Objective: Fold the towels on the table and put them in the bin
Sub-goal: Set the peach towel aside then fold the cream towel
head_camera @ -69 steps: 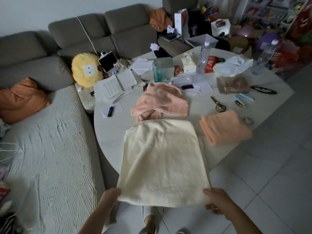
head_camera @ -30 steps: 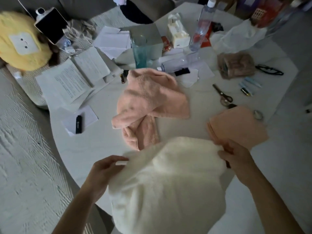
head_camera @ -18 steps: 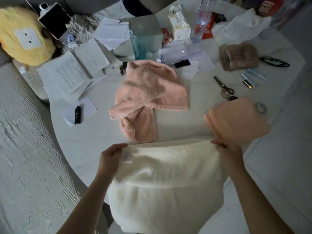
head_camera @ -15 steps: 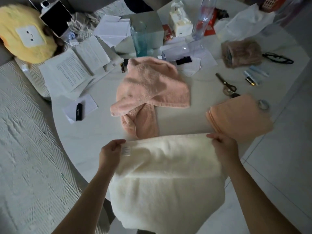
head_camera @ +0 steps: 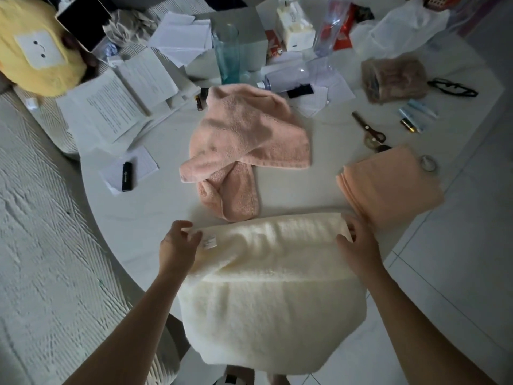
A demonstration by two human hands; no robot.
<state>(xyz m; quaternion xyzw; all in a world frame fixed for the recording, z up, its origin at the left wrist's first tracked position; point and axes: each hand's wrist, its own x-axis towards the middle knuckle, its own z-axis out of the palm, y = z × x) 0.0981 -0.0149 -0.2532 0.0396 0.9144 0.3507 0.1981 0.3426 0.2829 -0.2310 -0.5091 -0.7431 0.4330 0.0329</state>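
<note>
A cream towel lies folded over the near edge of the round white table, its lower half hanging off the front. My left hand pinches its far left corner beside a small white label. My right hand grips the far right corner. A crumpled pink towel lies unfolded in the table's middle. A folded peach towel rests at the right edge. No bin is in view.
Scissors, black glasses, a black lighter, papers, a teal glass, a plastic bottle and a tissue box clutter the far table. A grey sofa cover lies left, tiled floor right.
Both hands carried the cream towel's near edge up and forward over the table, folding it in half, and have set that edge down further from me.
</note>
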